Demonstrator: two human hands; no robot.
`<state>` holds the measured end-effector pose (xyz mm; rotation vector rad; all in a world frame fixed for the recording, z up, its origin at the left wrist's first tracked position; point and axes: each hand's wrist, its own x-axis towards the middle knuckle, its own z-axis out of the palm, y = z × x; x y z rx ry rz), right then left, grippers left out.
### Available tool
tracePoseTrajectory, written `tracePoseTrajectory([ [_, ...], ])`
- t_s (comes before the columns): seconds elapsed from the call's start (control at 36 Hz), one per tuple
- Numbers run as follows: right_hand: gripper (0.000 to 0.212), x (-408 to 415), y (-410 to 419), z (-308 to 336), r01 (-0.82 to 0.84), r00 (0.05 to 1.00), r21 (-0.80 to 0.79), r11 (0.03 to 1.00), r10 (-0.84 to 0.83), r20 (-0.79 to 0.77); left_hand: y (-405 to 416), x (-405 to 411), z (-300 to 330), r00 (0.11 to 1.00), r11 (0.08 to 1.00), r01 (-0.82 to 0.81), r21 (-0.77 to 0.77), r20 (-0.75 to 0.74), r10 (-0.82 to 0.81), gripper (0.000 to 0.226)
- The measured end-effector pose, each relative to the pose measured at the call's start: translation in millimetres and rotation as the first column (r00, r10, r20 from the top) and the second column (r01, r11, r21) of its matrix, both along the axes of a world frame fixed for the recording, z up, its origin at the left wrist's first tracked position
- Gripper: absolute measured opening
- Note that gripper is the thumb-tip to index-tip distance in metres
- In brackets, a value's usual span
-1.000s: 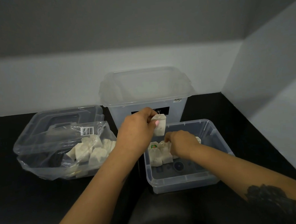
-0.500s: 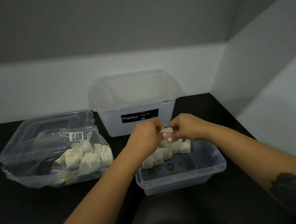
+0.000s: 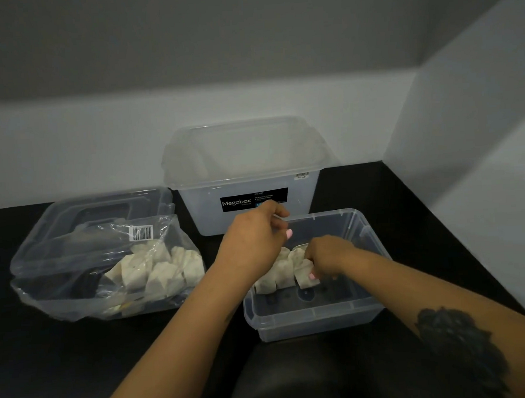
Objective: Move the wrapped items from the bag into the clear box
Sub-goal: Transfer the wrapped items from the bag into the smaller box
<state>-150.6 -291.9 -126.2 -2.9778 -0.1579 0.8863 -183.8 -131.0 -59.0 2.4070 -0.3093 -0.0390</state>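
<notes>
White wrapped items [image 3: 285, 273] touch right hand [image 3: 326, 256] fingers [image 3: 312, 276].

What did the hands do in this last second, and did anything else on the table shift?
The left hand carried one wrapped item over from the bag side, both hands met on it above the clear box, and the right hand has now gone down into the box, pressing on the row of wrapped items. The left hand hovers at the rim. The bag and the Megabox tub stayed put.
</notes>
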Motion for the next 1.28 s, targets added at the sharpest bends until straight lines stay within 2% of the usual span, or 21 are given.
tracePoseTrajectory([
  [0.11,0.030,1,3,-6,0.041,0.999,-0.016,0.999,-0.041,0.023,5,-2,-1,1.000,1.000,-0.011,-0.005,0.005,0.011,0.027],
  [0.33,0.020,-2,0,-12,0.141,0.984,-0.032,0.989,-0.137,0.113,5,-6,-1,1.000,1.000,-0.004,-0.014,-0.002,0.004,0.026],
  [0.61,0.041,-4,6,-11,0.184,0.962,-0.100,0.978,-0.159,0.220,4,-6,-3,1.000,1.000,0.006,-0.010,0.002,-0.006,0.024],
  [0.78,0.050,-5,7,-5,0.188,0.969,-0.121,0.975,-0.163,0.186,3,-6,-4,1.000,1.000,0.003,-0.008,0.003,-0.003,0.025],
  [0.86,0.047,-5,6,1,0.184,0.973,-0.128,0.975,-0.163,0.162,4,-6,-4,1.000,1.000,0.007,0.001,0.011,-0.007,0.025],
  [0.94,0.030,-4,6,9,0.187,0.978,-0.135,0.973,-0.171,0.121,5,-5,-2,0.999,1.000,-0.005,0.006,0.038,0.005,0.024],
  [1.0,0.022,-2,5,15,0.192,0.977,-0.128,0.973,-0.177,0.120,7,-4,1,0.998,1.000,-0.020,-0.003,0.058,0.020,0.024],
  [1.28,0.029,-9,-1,60,0.193,0.968,0.096,0.977,-0.205,0.146,30,4,11,0.976,0.986,-0.109,-0.128,0.172,0.130,0.013],
])
